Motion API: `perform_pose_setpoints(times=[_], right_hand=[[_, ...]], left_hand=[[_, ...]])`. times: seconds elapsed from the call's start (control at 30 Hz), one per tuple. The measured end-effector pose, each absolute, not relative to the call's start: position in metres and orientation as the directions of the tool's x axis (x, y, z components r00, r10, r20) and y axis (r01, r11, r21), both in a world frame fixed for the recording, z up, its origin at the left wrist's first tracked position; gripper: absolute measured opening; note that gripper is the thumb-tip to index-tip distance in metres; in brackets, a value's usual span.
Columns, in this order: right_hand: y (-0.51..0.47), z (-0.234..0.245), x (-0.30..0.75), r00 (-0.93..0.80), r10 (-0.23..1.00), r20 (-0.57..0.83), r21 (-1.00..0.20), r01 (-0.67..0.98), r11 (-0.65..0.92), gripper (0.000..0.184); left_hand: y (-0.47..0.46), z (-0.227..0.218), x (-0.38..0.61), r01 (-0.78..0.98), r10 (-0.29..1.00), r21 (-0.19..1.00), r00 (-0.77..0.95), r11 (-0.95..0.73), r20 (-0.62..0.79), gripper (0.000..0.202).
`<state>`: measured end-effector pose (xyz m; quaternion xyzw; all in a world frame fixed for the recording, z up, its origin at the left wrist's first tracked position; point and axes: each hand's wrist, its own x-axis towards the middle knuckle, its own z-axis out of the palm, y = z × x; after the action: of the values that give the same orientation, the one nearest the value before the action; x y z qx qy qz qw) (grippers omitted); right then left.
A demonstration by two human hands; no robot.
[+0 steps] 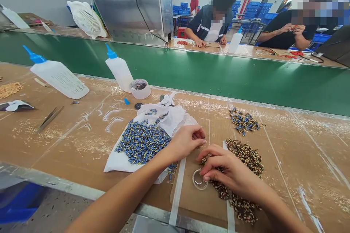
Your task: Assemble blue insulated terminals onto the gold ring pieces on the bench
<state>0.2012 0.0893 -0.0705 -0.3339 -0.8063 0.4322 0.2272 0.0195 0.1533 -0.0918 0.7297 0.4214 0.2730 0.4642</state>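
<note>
My left hand point(186, 141) is over the cardboard, thumb and fingertips pinched together; whatever they hold is too small or hidden to make out. Just right of it, my right hand point(228, 169) has its fingers curled in a pinch, and what lies between the tips does not show. Below these fingertips sits a small clear round dish point(200, 185). A pile of small dark-and-cream pieces point(246, 158) spreads beneath and behind my right hand. Left of my left hand, many small blue-and-yellow pieces point(142, 142) are heaped on a white sheet point(116, 162).
A smaller blue-and-dark heap point(243, 121) lies at the right. White squeeze bottles point(61, 78), a tape roll point(144, 91) and tweezers point(50, 118) are toward the left. Beyond runs a green belt point(191, 72), with people point(210, 22) working at its far side.
</note>
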Motion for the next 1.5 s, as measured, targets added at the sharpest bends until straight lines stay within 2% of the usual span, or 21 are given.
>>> perform_pose_setpoints(times=[0.37,0.57,0.7,0.83,0.93,1.27,1.5], right_hand=[[0.093,-0.070,0.198,-0.655,0.754,0.049,-0.895,0.306,0.324,0.015],[0.094,-0.067,0.202,-0.571,0.815,0.099,-0.946,0.200,0.254,0.014],[0.097,-0.067,0.211,-0.374,0.906,0.199,-0.931,0.216,0.294,0.012],[0.101,-0.073,0.219,-0.077,0.952,0.296,-0.878,0.371,0.303,0.011],[0.104,-0.080,0.221,0.042,0.952,0.302,-0.860,0.443,0.253,0.013],[0.106,-0.085,0.216,-0.002,0.946,0.325,-0.798,0.536,0.275,0.014],[0.106,-0.085,0.215,-0.038,0.943,0.330,-0.786,0.543,0.297,0.013]], left_hand=[[0.151,-0.092,0.023,0.350,0.847,0.914,0.532,-0.208,-0.011,0.010],[0.150,-0.090,0.025,0.315,0.836,0.925,0.548,-0.212,0.005,0.009],[0.149,-0.091,0.028,0.307,0.826,0.934,0.564,-0.182,-0.025,0.007],[0.147,-0.093,0.031,0.307,0.826,0.936,0.562,-0.172,-0.033,0.005],[0.147,-0.095,0.032,0.311,0.823,0.933,0.567,-0.180,-0.030,0.004],[0.146,-0.097,0.033,0.314,0.819,0.933,0.573,-0.175,-0.039,0.002],[0.146,-0.097,0.033,0.309,0.815,0.932,0.578,-0.188,-0.027,0.001]])
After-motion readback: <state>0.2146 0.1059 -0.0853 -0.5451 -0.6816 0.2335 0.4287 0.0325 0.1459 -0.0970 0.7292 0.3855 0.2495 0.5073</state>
